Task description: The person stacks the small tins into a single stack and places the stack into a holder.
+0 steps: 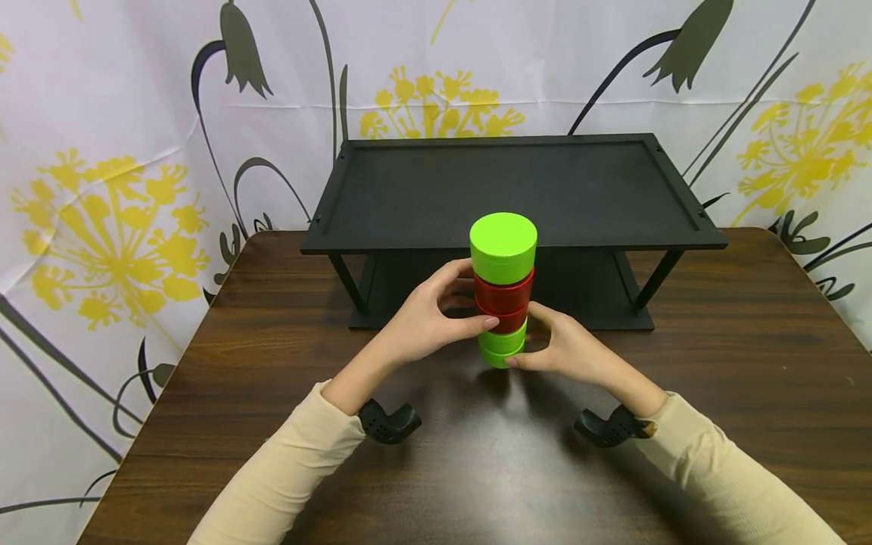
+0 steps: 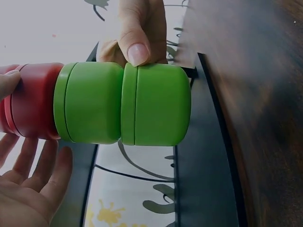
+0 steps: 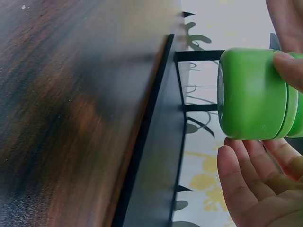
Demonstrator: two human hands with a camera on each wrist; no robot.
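Note:
A tall upright stack of round lidded jars is held between both hands over the table. At its top sits a bright green jar [image 1: 504, 250], with red jars [image 1: 501, 297] below it and two green jars [image 2: 156, 104] at the bottom. My left hand [image 1: 428, 318] grips the stack around the red jars, thumb across the front. Lower down, my right hand [image 1: 575, 348] holds the bottom green jar from the right side, with its thumb [image 2: 137, 49] near the lid seam. The stack's base hangs above the table, as the right wrist view shows.
Behind the stack stands a black two-tier shelf, with a rimmed top [image 1: 504, 182] and a lower board [image 1: 579, 291]. Its legs rise close behind both hands. Under it lies a dark wooden table [image 1: 272, 363], and a flower-patterned curtain [image 1: 123, 91] hangs at the back.

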